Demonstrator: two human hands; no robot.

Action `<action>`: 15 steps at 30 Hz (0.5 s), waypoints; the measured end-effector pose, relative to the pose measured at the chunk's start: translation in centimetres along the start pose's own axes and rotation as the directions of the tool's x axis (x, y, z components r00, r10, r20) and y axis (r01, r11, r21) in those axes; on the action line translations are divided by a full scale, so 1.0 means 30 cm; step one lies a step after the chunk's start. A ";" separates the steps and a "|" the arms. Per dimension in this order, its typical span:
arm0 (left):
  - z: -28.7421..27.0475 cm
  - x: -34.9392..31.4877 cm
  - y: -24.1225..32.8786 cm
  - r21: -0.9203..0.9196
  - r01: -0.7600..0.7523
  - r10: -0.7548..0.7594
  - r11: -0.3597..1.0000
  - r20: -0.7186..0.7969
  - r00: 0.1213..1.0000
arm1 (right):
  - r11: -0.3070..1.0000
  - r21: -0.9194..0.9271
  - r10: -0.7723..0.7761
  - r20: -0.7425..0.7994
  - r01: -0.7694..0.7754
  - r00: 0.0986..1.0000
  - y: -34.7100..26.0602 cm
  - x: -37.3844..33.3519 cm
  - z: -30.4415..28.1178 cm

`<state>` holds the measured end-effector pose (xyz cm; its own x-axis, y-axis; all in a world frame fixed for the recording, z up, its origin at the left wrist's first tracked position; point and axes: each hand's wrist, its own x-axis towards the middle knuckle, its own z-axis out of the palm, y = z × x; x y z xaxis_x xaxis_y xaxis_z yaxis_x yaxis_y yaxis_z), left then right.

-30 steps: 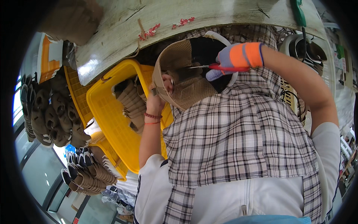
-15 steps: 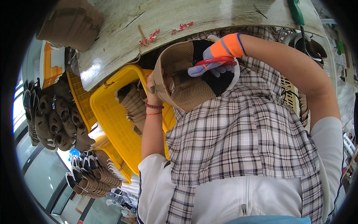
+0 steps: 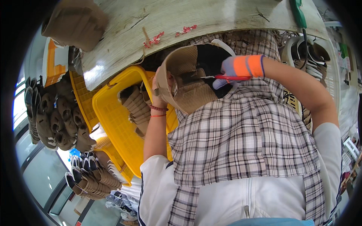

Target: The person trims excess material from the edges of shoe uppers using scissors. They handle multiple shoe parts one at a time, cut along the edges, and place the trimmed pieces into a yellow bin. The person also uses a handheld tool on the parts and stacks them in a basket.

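Note:
A tan mesh shoe upper (image 3: 181, 58) with a black lining and a white edge rests against my plaid apron, its hollow facing up. My left hand (image 3: 157, 90) is closed on its left side; some of the fingers are hidden behind it. My right hand (image 3: 229, 71), in a grey and orange glove, grips red-handled scissors (image 3: 235, 78). Their thin blades point left into the hollow of the upper, near its inner seams. Whether the blades touch the material, I cannot tell.
A pale wooden table (image 3: 124, 28) spans the top, with a brown stack (image 3: 75, 24) at its left. Beside my left arm a yellow basket (image 3: 103, 109) holds tan uppers. More brown uppers (image 3: 56, 124) hang at far left. A green-handled tool (image 3: 298, 15) lies at the right edge.
My right hand has turned and lowered slightly, bringing the scissor blades into view, pointing left inside the upper. My left hand still holds the upper in nearly the same place.

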<state>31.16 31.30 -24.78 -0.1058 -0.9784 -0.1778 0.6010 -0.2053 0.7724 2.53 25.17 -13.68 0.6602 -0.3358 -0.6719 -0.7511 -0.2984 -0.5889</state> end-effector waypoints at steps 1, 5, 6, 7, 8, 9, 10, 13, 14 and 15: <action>0.010 0.001 -0.031 0.092 -0.044 0.048 0.995 -0.036 0.998 | 0.943 -0.229 -0.249 0.003 0.243 0.969 0.106 0.044 0.058; 0.061 0.027 -0.027 0.040 0.079 -0.075 0.996 -0.102 0.992 | 0.962 0.271 -0.016 0.165 -0.030 0.986 0.117 0.045 0.065; 0.074 0.033 -0.009 0.121 0.092 -0.080 0.988 -0.097 0.992 | 0.951 0.308 -0.032 0.193 -0.029 0.981 0.104 0.036 0.058; 0.087 0.038 0.014 0.201 0.103 -0.085 0.974 -0.094 0.992 | 0.918 0.385 0.023 0.188 -0.095 0.982 0.097 0.026 0.060; 0.094 0.039 0.030 0.246 0.098 -0.078 0.964 -0.087 0.993 | 0.878 0.453 0.077 0.188 -0.156 0.979 0.093 0.024 0.065; 0.109 0.048 0.046 0.294 0.097 -0.079 0.951 -0.071 0.994 | 0.823 0.528 0.131 0.187 -0.212 0.974 0.102 0.017 0.073; 0.118 0.050 0.057 0.311 0.086 -0.075 0.946 -0.049 0.996 | 0.792 0.589 0.032 0.225 -0.162 0.974 0.161 0.024 0.090; 0.114 0.084 0.076 0.385 0.083 -0.060 0.919 -0.070 0.996 | 0.803 0.591 -0.024 0.158 -0.075 0.987 0.184 0.020 0.080; 0.110 0.087 0.070 0.356 0.104 -0.079 0.929 -0.086 0.993 | 0.782 0.622 -0.087 0.178 -0.044 0.980 0.204 0.022 0.081; 0.099 0.092 0.061 0.329 0.108 -0.084 0.938 -0.088 0.993 | 0.756 0.653 -0.111 0.188 -0.040 0.976 0.220 0.026 0.082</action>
<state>29.61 28.15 -22.04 -0.0859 -0.9517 -0.2949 0.2918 -0.3070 0.9059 -1.91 25.13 -19.19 0.7268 -0.1269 -0.6750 -0.5961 0.3718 -0.7117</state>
